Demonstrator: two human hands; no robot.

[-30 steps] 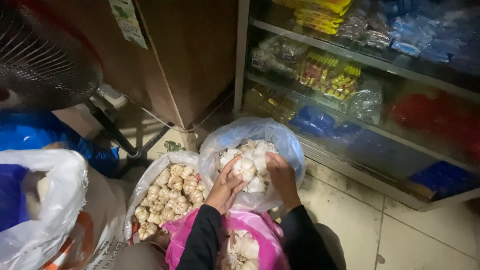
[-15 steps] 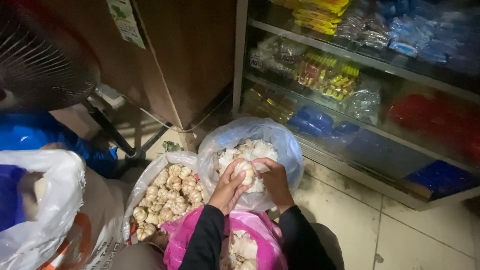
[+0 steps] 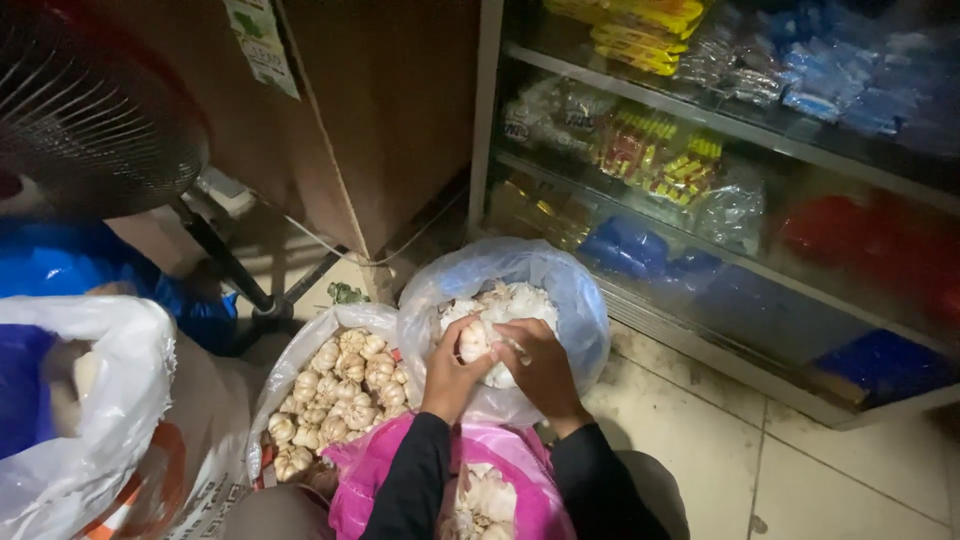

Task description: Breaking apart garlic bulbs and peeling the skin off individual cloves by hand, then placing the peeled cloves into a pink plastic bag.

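— What are the hands on?

— Both are closed around one garlic bulb point(image 3: 472, 341). The left hand point(image 3: 452, 370) cups it from below and the side, fingers curled on it; the right hand point(image 3: 540, 368) pinches at its top edge with thumb and fingertips pressed together on the papery skin.

— Where is that bulb?

— Just over the mouth of a clear plastic bag point(image 3: 570, 300) that holds a heap of white garlic skins point(image 3: 520, 302). The hands rest against the bag's near rim.

— And around it?

— To the left, touching that bag, a white bag of whole garlic bulbs point(image 3: 345, 390). Nearest the person, under the dark sleeves point(image 3: 410, 490), a pink bag point(image 3: 365, 470) with more garlic in it. Further left lies a large white sack point(image 3: 90, 420), with a fan point(image 3: 90, 110) on its stand above it. To the right is a glass-fronted shelf case point(image 3: 740, 200) of packaged goods on a tiled floor point(image 3: 820, 470).
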